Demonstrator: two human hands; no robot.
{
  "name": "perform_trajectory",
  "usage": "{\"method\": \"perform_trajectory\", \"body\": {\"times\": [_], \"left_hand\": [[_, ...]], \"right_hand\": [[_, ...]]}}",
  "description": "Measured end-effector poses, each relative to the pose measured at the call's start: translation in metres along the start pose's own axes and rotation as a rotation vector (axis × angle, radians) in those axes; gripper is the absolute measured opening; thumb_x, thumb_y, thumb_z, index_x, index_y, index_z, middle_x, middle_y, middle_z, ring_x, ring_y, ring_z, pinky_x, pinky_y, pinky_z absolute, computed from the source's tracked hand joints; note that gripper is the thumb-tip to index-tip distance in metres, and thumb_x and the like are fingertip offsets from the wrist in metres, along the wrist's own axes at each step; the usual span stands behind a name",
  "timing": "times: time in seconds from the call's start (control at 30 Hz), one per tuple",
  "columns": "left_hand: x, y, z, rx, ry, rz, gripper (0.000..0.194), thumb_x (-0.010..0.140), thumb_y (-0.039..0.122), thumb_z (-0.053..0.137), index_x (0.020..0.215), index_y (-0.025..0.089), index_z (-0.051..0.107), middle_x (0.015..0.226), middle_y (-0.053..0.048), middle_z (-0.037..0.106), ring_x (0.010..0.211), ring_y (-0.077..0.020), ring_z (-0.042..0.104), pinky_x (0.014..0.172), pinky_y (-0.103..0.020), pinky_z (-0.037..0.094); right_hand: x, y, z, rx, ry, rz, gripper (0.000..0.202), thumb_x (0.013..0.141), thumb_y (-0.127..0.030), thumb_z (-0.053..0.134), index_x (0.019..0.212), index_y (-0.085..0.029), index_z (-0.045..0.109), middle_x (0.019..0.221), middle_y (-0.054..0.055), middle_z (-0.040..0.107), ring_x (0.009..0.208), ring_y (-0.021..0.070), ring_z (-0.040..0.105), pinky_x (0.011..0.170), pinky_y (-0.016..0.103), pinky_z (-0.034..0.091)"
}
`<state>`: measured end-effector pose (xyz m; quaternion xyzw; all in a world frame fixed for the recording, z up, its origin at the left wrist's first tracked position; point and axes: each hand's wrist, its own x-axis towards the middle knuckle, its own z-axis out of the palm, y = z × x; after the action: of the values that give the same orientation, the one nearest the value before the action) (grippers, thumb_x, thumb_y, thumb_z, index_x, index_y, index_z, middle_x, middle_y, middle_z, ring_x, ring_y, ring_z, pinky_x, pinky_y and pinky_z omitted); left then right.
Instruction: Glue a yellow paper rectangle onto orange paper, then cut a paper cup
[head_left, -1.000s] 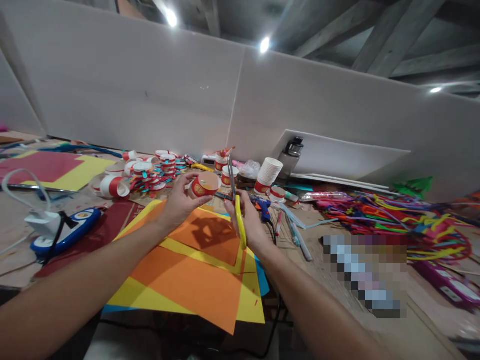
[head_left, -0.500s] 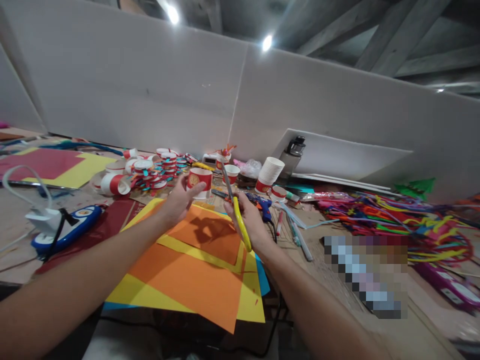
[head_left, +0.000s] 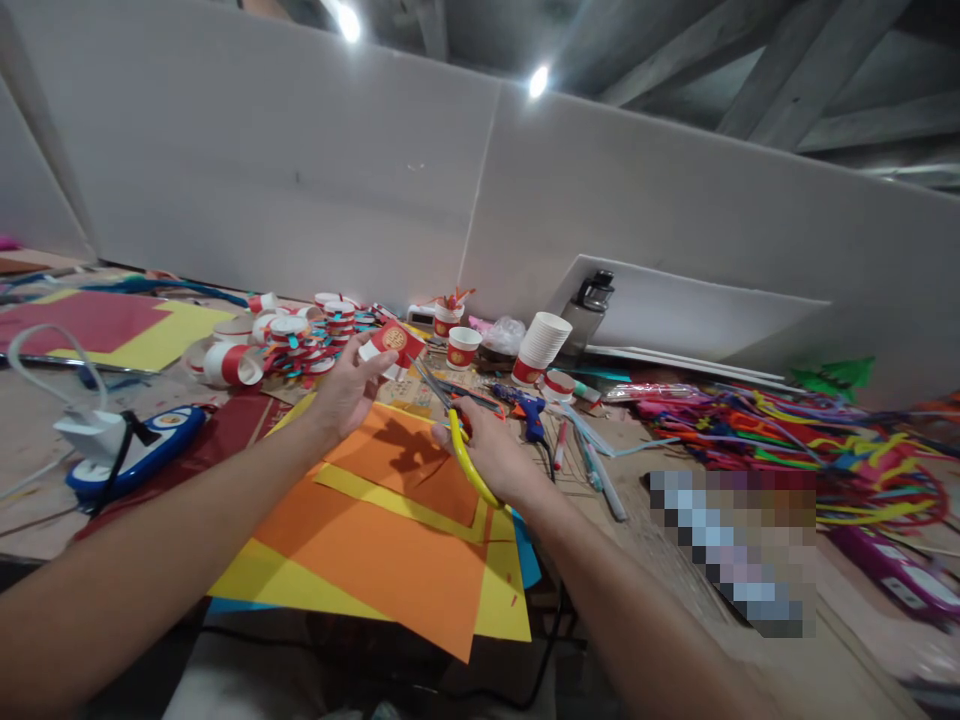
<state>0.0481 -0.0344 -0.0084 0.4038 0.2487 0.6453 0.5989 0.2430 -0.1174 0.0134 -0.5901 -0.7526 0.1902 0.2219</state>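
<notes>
My left hand (head_left: 349,390) holds a red and white paper cup (head_left: 391,348), tilted on its side above the back of the paper sheets. In my right hand (head_left: 487,450) are scissors with yellow handles (head_left: 469,460); their blades are parted and point at the cup's right edge. Whether the blades touch the cup is hard to tell. Orange sheets (head_left: 382,560) and yellow sheets (head_left: 285,590) lie stacked under both hands, with the hands' shadow on them.
Behind stand a single cup (head_left: 463,347), a stack of cups (head_left: 541,345) and a dark bottle (head_left: 589,315). Cut cup rings (head_left: 289,335) pile at left. A blue glue gun (head_left: 531,415), pipe cleaners (head_left: 787,430) and a power strip (head_left: 135,460) lie around.
The cup in my left hand has tipped from upright onto its side. The scissors have swung left and down, from pointing up to pointing at the cup, and their blades have parted.
</notes>
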Motion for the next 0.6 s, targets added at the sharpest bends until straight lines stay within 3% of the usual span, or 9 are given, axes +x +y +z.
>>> {"method": "perform_trajectory", "body": {"times": [0.13, 0.33, 0.6], "left_hand": [[-0.0008, -0.0006, 0.0001, 0.042, -0.011, 0.014, 0.047, 0.069, 0.025, 0.076, 0.11, 0.026, 0.052, 0.092, 0.002, 0.065, 0.073, -0.0111, 0.064, 0.066, -0.023, 0.052], [-0.0039, 0.0047, 0.0032, 0.026, -0.074, 0.006, 0.047, 0.071, 0.026, 0.076, 0.111, 0.028, 0.05, 0.092, 0.003, 0.063, 0.075, -0.0115, 0.063, 0.073, -0.032, 0.058], [-0.0006, 0.0059, 0.001, 0.022, -0.026, -0.006, 0.05, 0.068, 0.021, 0.078, 0.11, 0.029, 0.051, 0.091, 0.004, 0.06, 0.072, -0.0108, 0.062, 0.07, -0.032, 0.059]], "right_hand": [[0.0014, 0.0008, -0.0021, 0.044, -0.002, -0.074, 0.035, 0.089, -0.047, 0.051, 0.108, -0.019, 0.058, 0.097, 0.007, 0.066, 0.08, 0.0166, 0.057, 0.069, 0.025, 0.039], [0.0015, 0.003, -0.0036, 0.061, 0.012, -0.089, 0.032, 0.088, -0.046, 0.053, 0.104, -0.019, 0.061, 0.089, 0.004, 0.067, 0.076, 0.0152, 0.058, 0.067, 0.024, 0.039], [-0.0002, -0.0004, -0.0081, 0.04, -0.015, -0.049, 0.032, 0.087, -0.047, 0.053, 0.1, -0.02, 0.064, 0.085, 0.003, 0.067, 0.072, 0.0145, 0.057, 0.063, 0.023, 0.037]]}}
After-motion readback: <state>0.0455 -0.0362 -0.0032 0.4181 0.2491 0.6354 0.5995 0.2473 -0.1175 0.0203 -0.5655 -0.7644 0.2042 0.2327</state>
